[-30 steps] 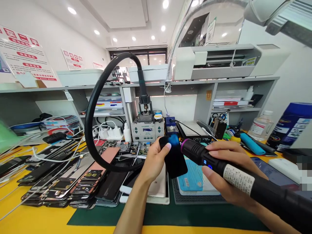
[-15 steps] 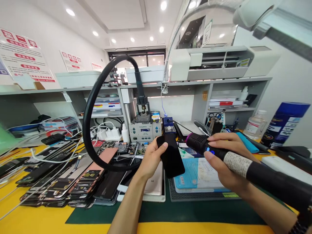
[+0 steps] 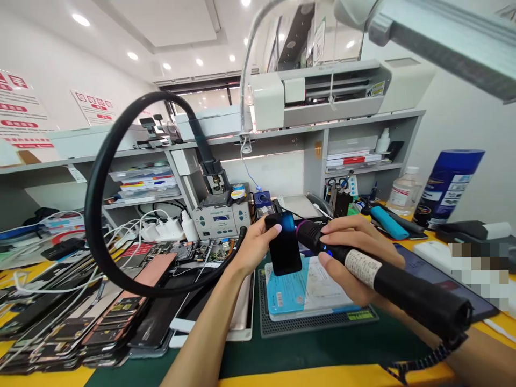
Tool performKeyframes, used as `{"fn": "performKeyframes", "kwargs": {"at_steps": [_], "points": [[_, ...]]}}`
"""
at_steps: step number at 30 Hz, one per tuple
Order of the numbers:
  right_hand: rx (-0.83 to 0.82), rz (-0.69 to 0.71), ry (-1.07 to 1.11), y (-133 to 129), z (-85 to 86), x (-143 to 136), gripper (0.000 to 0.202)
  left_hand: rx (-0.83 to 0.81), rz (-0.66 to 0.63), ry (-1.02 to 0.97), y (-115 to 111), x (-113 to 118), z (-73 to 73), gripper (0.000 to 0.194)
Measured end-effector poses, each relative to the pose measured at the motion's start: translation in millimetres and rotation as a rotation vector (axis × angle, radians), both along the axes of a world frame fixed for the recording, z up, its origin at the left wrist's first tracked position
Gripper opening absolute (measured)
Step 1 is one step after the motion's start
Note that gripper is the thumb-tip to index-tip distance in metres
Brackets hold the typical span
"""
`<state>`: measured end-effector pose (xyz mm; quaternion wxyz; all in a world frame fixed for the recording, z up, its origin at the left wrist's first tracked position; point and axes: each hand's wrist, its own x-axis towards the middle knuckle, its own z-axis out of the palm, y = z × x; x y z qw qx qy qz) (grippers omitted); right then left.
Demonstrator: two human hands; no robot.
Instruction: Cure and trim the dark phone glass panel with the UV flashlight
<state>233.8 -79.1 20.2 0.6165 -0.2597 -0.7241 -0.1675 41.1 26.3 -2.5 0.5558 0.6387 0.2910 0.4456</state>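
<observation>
My left hand (image 3: 260,242) is closed on the left edge of a black smartphone (image 3: 284,250), thumb on its dark face. The phone is held upright above the bench, with a blue sheen near its top. My right hand (image 3: 358,258) is wrapped around a black torch-shaped tool (image 3: 415,293) with a purple ring at its head, small blue lights and a white printed label. The tool's head points left at the phone, close to its right edge; I cannot tell whether they touch. A coiled cord (image 3: 427,360) hangs from its rear end.
Blue and white packets (image 3: 288,295) lie on a grey mesh mat (image 3: 318,325) below the phone. A thick black hose (image 3: 94,215) loops at the left, near stacked phone parts (image 3: 116,322). Behind stands a grey control box (image 3: 221,220); a blue spray can (image 3: 449,188) stands right.
The view has shifted to the right. My right hand has brought the tool's head closer to the phone, and a blue sheen now shows on the phone's upper face.
</observation>
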Motion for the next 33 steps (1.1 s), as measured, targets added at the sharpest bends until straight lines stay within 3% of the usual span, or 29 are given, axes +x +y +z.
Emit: {"fn": "performKeyframes", "kwargs": {"at_steps": [6, 15, 23, 29, 33], "points": [[-0.052, 0.030, -0.067, -7.1, -17.8, -6.9, 0.031, 0.039, 0.005, 0.009, -2.3, -3.7, -2.8, 0.026], [-0.092, -0.009, -0.137, -8.4, -28.1, -4.8, 0.037, 0.026, 0.015, -0.049, -10.9, -0.8, -7.1, 0.029], [-0.096, 0.001, -0.121, -8.0, -22.7, -7.6, 0.035, -0.042, 0.048, -0.081, -11.9, 2.1, -6.5, 0.017], [-0.188, 0.024, 0.066, -9.6, -18.1, -6.8, 0.023, -0.213, 0.104, -0.161, -12.2, 0.2, -2.7, 0.023], [-0.335, 0.206, 0.073, -0.2, -17.5, 10.0, 0.018, -0.220, 0.118, -0.167, -10.9, -1.6, -1.6, 0.024]]}}
